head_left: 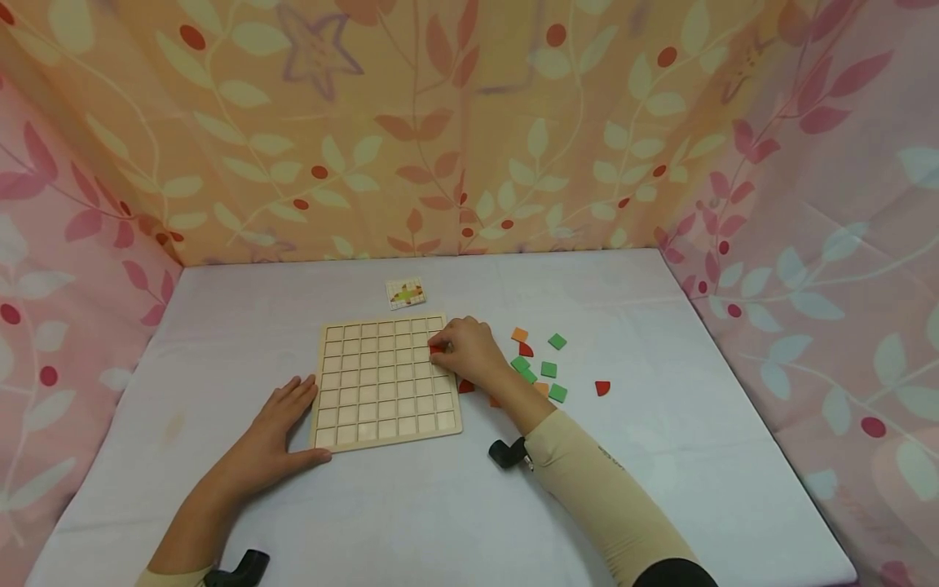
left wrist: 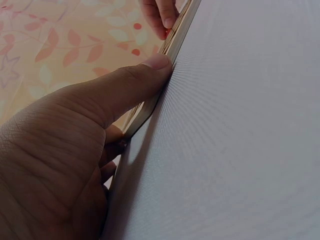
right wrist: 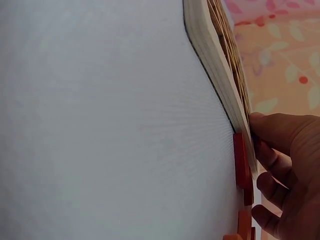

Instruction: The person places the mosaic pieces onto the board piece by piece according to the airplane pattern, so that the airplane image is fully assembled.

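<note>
A wooden grid board [head_left: 386, 379] with raised square cells lies on the white table. My left hand [head_left: 282, 428] rests at its near left corner, fingers straight along the left side and thumb against the front edge; in the left wrist view, the thumb [left wrist: 135, 80] touches that edge. My right hand [head_left: 473, 352] pinches a small red piece [head_left: 436, 349] over the board's right-hand column. Its full shape is hidden by the fingers. Beside the board, partly under the right hand, lies another red piece [head_left: 466, 386], seen also as a red block [right wrist: 241, 160] in the right wrist view.
Right of the board lie several green squares [head_left: 548, 369], orange squares [head_left: 519, 334] and a red quarter-circle piece [head_left: 526, 350]. Another red quarter-circle [head_left: 603, 388] sits farther right. Behind the board is a small pattern card [head_left: 406, 293]. Patterned curtains [head_left: 411, 122] surround the table [head_left: 697, 489].
</note>
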`<state>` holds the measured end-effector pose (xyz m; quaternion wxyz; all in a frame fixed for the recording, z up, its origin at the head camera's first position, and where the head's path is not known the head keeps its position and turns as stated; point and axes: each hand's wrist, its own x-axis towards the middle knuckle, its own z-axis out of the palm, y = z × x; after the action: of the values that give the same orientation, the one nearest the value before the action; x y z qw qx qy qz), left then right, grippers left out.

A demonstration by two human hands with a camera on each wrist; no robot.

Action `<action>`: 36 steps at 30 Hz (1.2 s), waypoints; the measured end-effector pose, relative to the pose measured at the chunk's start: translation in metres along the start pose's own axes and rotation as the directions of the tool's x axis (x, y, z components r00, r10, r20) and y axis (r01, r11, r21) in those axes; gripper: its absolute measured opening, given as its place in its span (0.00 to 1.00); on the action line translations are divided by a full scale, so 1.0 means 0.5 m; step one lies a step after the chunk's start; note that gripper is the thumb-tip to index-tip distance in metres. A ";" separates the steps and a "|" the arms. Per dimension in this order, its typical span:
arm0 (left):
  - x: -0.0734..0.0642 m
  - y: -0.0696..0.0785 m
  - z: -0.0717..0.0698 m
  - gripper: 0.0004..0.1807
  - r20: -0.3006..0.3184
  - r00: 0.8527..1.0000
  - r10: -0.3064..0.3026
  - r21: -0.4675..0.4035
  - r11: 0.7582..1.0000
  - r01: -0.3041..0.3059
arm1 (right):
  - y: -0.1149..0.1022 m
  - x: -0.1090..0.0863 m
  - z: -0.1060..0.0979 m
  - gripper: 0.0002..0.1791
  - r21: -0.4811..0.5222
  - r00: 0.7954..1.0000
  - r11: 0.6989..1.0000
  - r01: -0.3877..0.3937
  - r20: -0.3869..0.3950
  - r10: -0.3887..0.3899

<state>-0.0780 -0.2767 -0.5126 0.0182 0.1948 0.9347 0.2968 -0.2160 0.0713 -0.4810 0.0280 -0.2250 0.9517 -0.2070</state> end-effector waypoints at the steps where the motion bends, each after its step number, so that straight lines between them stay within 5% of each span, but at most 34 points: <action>1: 0.000 0.000 0.000 0.63 0.001 1.000 0.001 0.003 1.000 -0.001 | -0.001 -0.001 -0.001 0.15 0.005 1.000 1.000 -0.001 0.001 0.001; 18: -0.002 -0.002 -0.002 0.63 0.024 0.999 -0.031 -0.009 0.999 0.031 | -0.015 -0.012 -0.021 0.17 -0.009 0.999 0.999 0.043 0.005 -0.043; 30: 0.001 0.004 -0.005 0.63 0.043 0.998 -0.044 -0.015 0.999 0.045 | -0.003 -0.064 -0.098 0.17 0.183 0.994 0.977 0.108 -0.043 -0.102; 36: -0.001 0.002 -0.003 0.63 0.043 0.998 -0.048 -0.014 0.999 0.049 | 0.018 -0.095 -0.127 0.16 0.232 0.996 0.970 0.068 -0.075 -0.052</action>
<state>-0.0776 -0.2769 -0.5106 0.0468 0.1783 0.9362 0.2992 -0.1864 0.1240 -0.4284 0.0156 -0.2417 0.9138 -0.3261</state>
